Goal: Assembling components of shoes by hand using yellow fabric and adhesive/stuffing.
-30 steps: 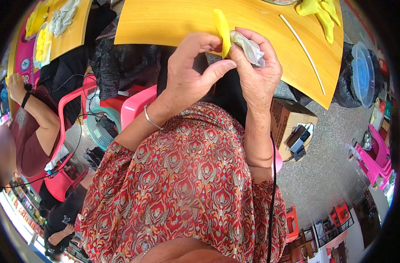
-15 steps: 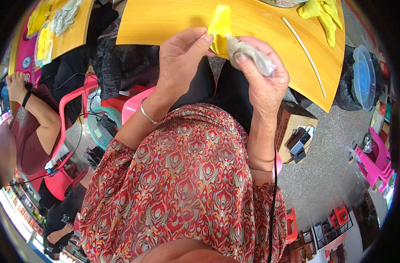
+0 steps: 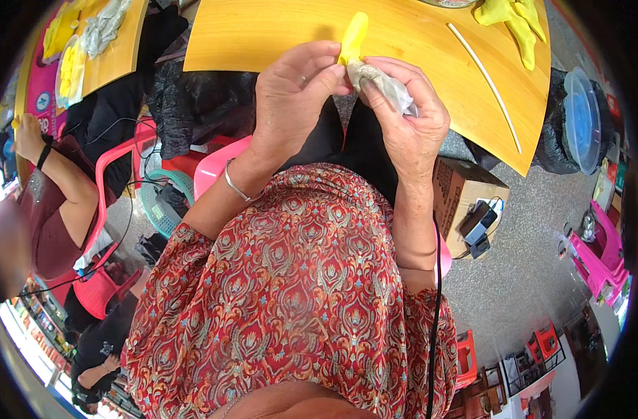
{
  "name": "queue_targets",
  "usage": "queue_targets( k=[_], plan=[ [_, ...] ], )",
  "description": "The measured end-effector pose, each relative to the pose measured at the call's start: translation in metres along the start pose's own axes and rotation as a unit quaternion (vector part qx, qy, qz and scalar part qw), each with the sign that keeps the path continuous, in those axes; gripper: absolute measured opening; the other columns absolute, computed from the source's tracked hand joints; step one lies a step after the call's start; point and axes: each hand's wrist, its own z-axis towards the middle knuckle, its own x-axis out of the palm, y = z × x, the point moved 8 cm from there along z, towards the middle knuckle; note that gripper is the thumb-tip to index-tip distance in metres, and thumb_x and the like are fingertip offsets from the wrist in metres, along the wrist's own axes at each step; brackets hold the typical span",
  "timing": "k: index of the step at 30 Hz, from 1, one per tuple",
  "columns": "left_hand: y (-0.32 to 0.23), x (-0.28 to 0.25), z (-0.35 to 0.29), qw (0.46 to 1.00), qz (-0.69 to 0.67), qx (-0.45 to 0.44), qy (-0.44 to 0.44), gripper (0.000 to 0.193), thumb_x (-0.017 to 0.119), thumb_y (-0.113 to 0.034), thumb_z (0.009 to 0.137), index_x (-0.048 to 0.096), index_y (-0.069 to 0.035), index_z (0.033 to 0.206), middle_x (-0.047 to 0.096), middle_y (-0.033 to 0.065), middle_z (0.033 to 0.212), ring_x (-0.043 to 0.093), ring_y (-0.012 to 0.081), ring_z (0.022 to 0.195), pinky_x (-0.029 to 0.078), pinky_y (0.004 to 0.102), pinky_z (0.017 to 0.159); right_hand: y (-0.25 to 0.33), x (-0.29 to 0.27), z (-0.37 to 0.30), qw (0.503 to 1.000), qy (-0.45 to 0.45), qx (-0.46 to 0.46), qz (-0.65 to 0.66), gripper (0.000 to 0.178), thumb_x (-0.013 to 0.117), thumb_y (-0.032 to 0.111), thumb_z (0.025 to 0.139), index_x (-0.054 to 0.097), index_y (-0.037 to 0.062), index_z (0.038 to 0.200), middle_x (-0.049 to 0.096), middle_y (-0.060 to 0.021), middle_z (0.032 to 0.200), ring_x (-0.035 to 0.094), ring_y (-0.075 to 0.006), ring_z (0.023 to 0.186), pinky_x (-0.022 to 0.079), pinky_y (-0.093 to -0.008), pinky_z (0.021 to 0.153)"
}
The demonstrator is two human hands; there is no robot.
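Note:
Over the near edge of the wooden table, a smooth bright yellow piece [image 3: 354,38], long with a rounded tip, points away from me. My left hand [image 3: 298,87] pinches its lower end between thumb and fingers. In my right hand [image 3: 411,105] is a crumpled greyish-white wad [image 3: 385,85], cloth-like or thin plastic; I cannot tell which. Its narrow end meets the base of the yellow piece, close to my left fingertips. My right thumb presses the wad against the curled fingers. Just where the two pieces join is partly hidden by my fingers.
On the table [image 3: 263,35] lie a thin white curved rod [image 3: 483,80] and yellow limp pieces [image 3: 518,31]. A cardboard box [image 3: 465,195] and blue-lidded tub [image 3: 582,119] stand at the right. At left, a co-worker's arm [image 3: 67,171] reaches toward another table. A black cable hangs by my right arm.
The yellow piece has turned and looks narrower now. My right hand has shifted left with the wad, closer to my left fingers.

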Motion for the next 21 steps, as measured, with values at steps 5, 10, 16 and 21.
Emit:
queue_targets(
  k=[5, 10, 16, 21],
  plan=[
    [0.003, -0.001, 0.002, 0.999, 0.035, 0.0, 0.004, 0.018, 0.061, 0.003, 0.088, 0.061, 0.005, 0.106, 0.066, 0.0119, 0.098, 0.066, 0.0158, 0.083, 0.056, 0.0259, 0.074, -0.001, -0.002, 0.0, 1.0, -0.02, -0.012, 0.0, 0.022, 0.072, -0.004, 0.073, 0.068, 0.0003, 0.095, 0.067, -0.0096, 0.094, 0.064, -0.0171, 0.087, 0.049, -0.0261, 0.077],
    [-0.002, 0.004, 0.0, 0.998, 0.06, 0.034, 0.01, 0.015, 0.062, 0.002, 0.088, 0.061, 0.005, 0.103, 0.067, 0.0098, 0.09, 0.067, 0.0161, 0.076, 0.055, 0.0245, 0.072, -0.003, -0.005, -0.001, 0.998, -0.053, -0.026, -0.007, 0.023, 0.072, -0.005, 0.074, 0.068, -0.0001, 0.096, 0.067, -0.0102, 0.096, 0.064, -0.017, 0.088, 0.049, -0.0261, 0.078],
    [-0.003, 0.0, 0.001, 0.997, 0.074, 0.003, 0.023, 0.014, 0.063, 0.0, 0.088, 0.063, 0.003, 0.102, 0.066, 0.007, 0.089, 0.066, 0.0135, 0.074, 0.053, 0.0235, 0.072, -0.03, -0.008, -0.007, 0.98, -0.051, 0.134, 0.139, 0.023, 0.071, -0.005, 0.075, 0.068, -0.0001, 0.097, 0.066, -0.0099, 0.101, 0.063, -0.0165, 0.092, 0.048, -0.0263, 0.083],
    [-0.01, 0.0, 0.003, 0.999, 0.048, 0.019, 0.012, 0.011, 0.063, -0.002, 0.088, 0.064, 0.003, 0.097, 0.066, 0.005, 0.086, 0.063, 0.0102, 0.073, 0.051, 0.0215, 0.069, 0.005, 0.006, 0.001, 0.988, 0.077, -0.013, 0.13, 0.024, 0.072, -0.005, 0.073, 0.071, 0.0028, 0.097, 0.063, -0.0135, 0.112, 0.061, -0.0212, 0.105, 0.048, -0.0299, 0.089]
  ],
)
